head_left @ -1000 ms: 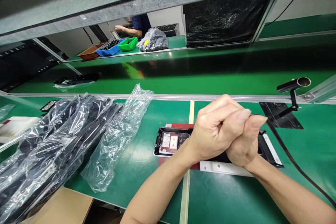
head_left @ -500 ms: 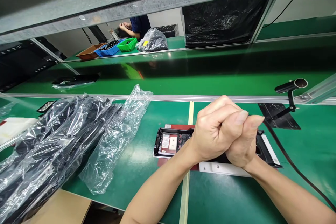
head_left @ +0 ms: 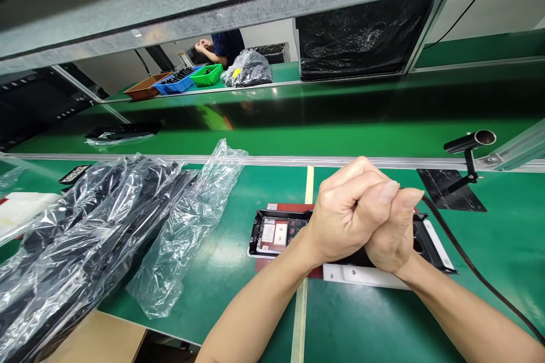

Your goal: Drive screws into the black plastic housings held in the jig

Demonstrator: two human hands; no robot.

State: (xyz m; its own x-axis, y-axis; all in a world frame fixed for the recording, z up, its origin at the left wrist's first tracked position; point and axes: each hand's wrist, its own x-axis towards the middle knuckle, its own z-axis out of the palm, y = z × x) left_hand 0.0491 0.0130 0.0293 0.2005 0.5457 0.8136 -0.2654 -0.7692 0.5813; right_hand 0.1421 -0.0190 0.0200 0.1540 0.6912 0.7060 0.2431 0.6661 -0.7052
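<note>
My left hand (head_left: 347,212) and my right hand (head_left: 394,235) are pressed together as closed fists, thumbs side by side on top. They hover just over a black open device housing (head_left: 276,232), hiding its middle. The housing lies on a red and white fixture (head_left: 361,274) on the green bench. A thin black cable (head_left: 468,264) comes out by my thumbs and runs off to the lower right. Whatever my fingers enclose is hidden.
Clear plastic bags of black parts (head_left: 85,232) fill the left, with an empty bag (head_left: 191,221) beside them. A small black tube on a stand (head_left: 470,142) stands at the right. Across the conveyor (head_left: 298,125), another person's arm (head_left: 208,48) is near coloured trays (head_left: 179,79).
My hands stay clasped in the same spot over the housing. The view has shifted slightly; the far person's arm has drawn in.
</note>
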